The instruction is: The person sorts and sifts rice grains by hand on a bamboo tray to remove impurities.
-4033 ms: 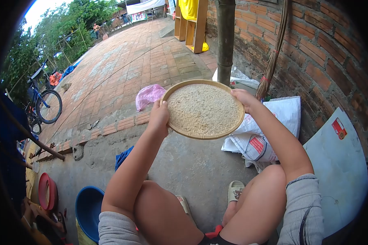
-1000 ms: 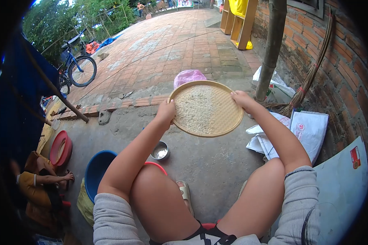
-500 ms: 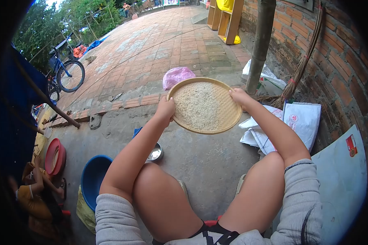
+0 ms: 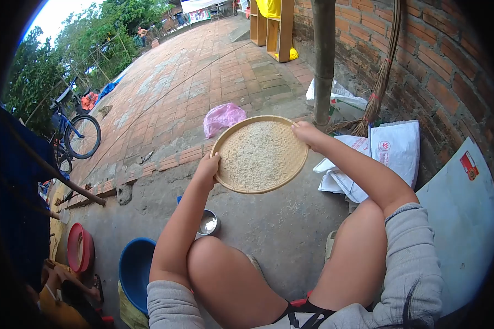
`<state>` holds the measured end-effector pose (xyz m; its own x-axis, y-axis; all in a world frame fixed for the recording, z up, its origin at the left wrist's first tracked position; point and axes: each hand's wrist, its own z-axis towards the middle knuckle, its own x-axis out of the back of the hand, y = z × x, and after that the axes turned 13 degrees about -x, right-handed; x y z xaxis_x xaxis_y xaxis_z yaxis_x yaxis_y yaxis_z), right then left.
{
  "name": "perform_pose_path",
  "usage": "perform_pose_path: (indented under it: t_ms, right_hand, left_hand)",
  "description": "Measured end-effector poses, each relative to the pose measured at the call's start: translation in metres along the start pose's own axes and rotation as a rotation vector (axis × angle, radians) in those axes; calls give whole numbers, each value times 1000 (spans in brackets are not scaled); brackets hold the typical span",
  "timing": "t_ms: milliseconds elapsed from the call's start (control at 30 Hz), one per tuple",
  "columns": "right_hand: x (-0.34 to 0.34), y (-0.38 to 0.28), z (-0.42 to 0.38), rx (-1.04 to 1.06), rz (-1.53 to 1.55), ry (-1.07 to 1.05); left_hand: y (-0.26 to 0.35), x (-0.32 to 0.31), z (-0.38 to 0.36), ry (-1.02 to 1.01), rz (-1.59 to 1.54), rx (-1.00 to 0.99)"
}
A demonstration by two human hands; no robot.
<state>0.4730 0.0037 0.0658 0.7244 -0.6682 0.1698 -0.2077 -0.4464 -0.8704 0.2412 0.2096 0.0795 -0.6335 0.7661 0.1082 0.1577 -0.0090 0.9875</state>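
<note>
A round woven winnowing tray [image 4: 287, 170] is held out in front of me, above the concrete floor. Pale grains [image 4: 256, 153], which look like rice, are spread across most of it. My left hand [image 4: 207, 169] grips the rim on the left side, thumb on top. On the upper right of the rim, my right hand [image 4: 308, 135] is closed in the same way. The fingers under the tray are hidden. Below my left forearm stands a metal bowl [image 4: 209, 222] with something white inside.
A blue basin [image 4: 133, 268] and a red basin [image 4: 80, 248] stand at left, near a seated person [image 4: 60, 290]. White sacks [image 4: 392, 148] and a bamboo post [image 4: 324, 60] are at right by the brick wall. Beyond the tray lies a pink plastic bag [image 4: 224, 118].
The view has shifted, so most surroundings sit further left. The tray, still in both hands, appears lower and further left, with its right side tilted higher. The grains look more widely spread.
</note>
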Motion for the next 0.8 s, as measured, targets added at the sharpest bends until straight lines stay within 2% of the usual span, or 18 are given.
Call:
perform_pose_path:
  t_ms: [67,133,200,233,300,333,400,467,533,567,600,667,700,767,800]
  right_hand:
    - [-18,-22,-43,-21,-120,36]
    - [-28,-29,-64,38,-272,44]
    - [-21,-19,-44,40,-168,44]
    - [-15,-21,-43,-43,-123,19]
    - [-11,-22,-34,-182,22,14]
    - [-12,-16,-5,-182,46,20]
    - [-11,8,61,-38,-257,289]
    - [-19,5,61,-39,-222,301]
    - [-29,5,52,14,-397,476]
    - [-35,11,45,73,-382,507]
    - [-42,22,44,74,-383,506]
    - [-56,57,49,49,-308,556]
    - [-62,78,50,6,-263,577]
    - [-69,121,53,-86,-221,630]
    - [-71,144,54,-135,-224,660]
  left_hand:
    - [-39,32,30,-37,-242,102]
    - [-29,32,22,-34,-202,70]
    - [-20,28,19,23,-120,-38]
    - [-9,18,11,72,-79,-57]
    - [-5,6,8,44,42,-62]
    - [-8,3,10,21,110,-57]
    - [-22,-1,18,0,87,-32]
    - [-32,0,22,37,-56,98]
    - [-49,7,33,-3,-9,166]
    - [-56,11,40,-35,35,226]
    - [-57,15,41,-34,35,226]
    - [-58,20,38,-148,226,231]
    - [-56,19,34,-146,221,236]
    - [-46,13,24,-138,441,173]
    - [-42,11,21,-136,429,179]
